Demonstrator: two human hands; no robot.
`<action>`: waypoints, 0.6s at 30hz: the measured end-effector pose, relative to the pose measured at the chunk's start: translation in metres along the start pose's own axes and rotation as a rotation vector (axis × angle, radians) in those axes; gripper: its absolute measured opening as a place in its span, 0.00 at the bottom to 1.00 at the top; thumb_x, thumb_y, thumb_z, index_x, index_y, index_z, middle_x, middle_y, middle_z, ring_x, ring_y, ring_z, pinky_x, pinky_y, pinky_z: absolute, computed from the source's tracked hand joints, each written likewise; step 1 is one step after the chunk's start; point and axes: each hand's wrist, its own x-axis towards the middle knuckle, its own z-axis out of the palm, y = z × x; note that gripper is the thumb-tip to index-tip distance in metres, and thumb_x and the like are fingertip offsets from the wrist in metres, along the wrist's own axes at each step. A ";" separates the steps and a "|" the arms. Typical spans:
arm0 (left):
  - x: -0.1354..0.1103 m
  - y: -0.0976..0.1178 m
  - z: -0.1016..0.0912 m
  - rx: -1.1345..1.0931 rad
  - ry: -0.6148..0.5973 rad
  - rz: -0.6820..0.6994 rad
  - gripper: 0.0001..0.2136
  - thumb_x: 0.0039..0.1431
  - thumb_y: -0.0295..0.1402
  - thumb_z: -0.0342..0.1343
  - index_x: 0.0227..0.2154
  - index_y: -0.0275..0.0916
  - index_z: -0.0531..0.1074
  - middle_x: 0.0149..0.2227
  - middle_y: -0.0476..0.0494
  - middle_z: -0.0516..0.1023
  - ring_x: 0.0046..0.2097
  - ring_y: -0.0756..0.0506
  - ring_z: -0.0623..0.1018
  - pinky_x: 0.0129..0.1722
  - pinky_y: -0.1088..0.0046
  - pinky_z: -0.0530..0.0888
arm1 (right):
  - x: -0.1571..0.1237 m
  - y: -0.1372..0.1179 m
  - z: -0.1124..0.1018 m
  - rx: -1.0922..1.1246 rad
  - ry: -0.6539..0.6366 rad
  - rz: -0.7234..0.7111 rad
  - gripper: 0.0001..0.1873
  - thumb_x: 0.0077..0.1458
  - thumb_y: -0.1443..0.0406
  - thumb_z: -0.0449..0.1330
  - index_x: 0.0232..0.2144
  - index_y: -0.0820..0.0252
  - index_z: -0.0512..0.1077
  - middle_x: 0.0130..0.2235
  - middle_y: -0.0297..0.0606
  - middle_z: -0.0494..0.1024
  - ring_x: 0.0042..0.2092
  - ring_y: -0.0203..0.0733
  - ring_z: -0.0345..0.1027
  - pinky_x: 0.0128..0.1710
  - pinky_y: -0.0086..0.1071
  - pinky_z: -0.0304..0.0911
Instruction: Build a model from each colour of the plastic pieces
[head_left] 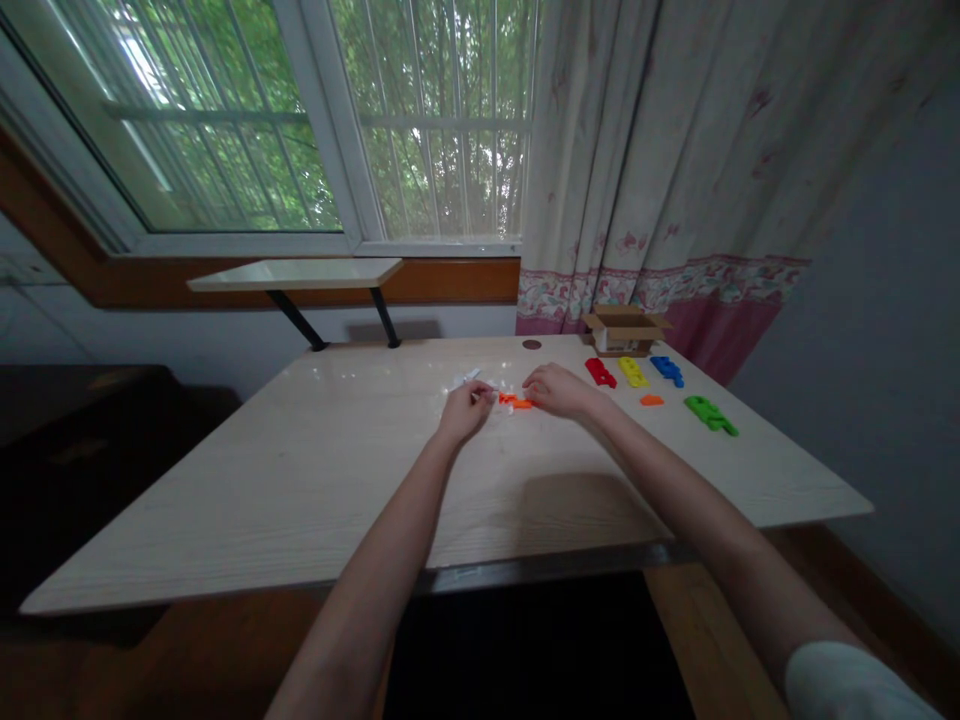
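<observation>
Several bright plastic pieces lie on a pale wood-grain desk (225, 520)

Two bare forearms reach in from the near edge, with a white sleeve (847, 685) at the right arm. Near the middle of the desk, the left hand (465, 412) is curled, its fingers closed at scraps of white plastic wrapping (466, 382); whether they have hold of it cannot be told. The right hand (559, 390) is half open, its fingertips (527, 388) just beside an orange piece (516, 401) lying between the hands. Contact cannot be made out.

Farther right lie a small orange piece (652, 400) and a green piece (710, 415). Beyond them, a red piece (601, 372), a yellow piece (634, 372) and a blue piece (667, 371) sit side by side. All five lie outside an open cardboard box (625, 331) near the far right corner; its contents are hidden.

At the far edge are a dark round disc (532, 344), a white wall shelf (295, 274), a barred window (435, 120) full of green leaves, and a floral curtain (660, 170).
</observation>
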 end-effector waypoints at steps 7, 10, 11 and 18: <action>-0.004 0.006 0.002 0.180 -0.128 0.093 0.14 0.54 0.33 0.51 0.42 0.37 0.74 0.32 0.44 0.76 0.25 0.50 0.68 0.31 0.73 0.66 | -0.015 -0.007 0.024 -0.090 0.081 -0.005 0.15 0.57 0.58 0.54 0.40 0.60 0.75 0.45 0.45 0.74 0.47 0.46 0.63 0.47 0.38 0.56; -0.005 0.006 0.003 0.194 -0.123 0.106 0.14 0.54 0.33 0.51 0.41 0.37 0.74 0.33 0.43 0.76 0.26 0.50 0.69 0.32 0.72 0.66 | -0.019 -0.002 0.026 -0.065 0.119 -0.039 0.14 0.56 0.59 0.55 0.39 0.60 0.75 0.44 0.45 0.74 0.47 0.46 0.62 0.48 0.39 0.55; -0.005 0.006 0.003 0.186 -0.114 0.103 0.14 0.53 0.33 0.51 0.41 0.37 0.75 0.33 0.43 0.76 0.27 0.49 0.69 0.32 0.72 0.66 | -0.020 -0.001 0.026 -0.043 0.139 -0.053 0.13 0.56 0.60 0.55 0.38 0.60 0.75 0.43 0.44 0.75 0.47 0.46 0.62 0.48 0.39 0.55; -0.001 0.015 0.009 -0.127 -0.042 -0.045 0.14 0.48 0.38 0.57 0.36 0.37 0.76 0.29 0.44 0.76 0.23 0.51 0.66 0.26 0.73 0.64 | -0.021 -0.012 0.023 0.275 0.348 -0.051 0.12 0.50 0.59 0.61 0.37 0.57 0.75 0.40 0.40 0.77 0.45 0.44 0.65 0.47 0.39 0.58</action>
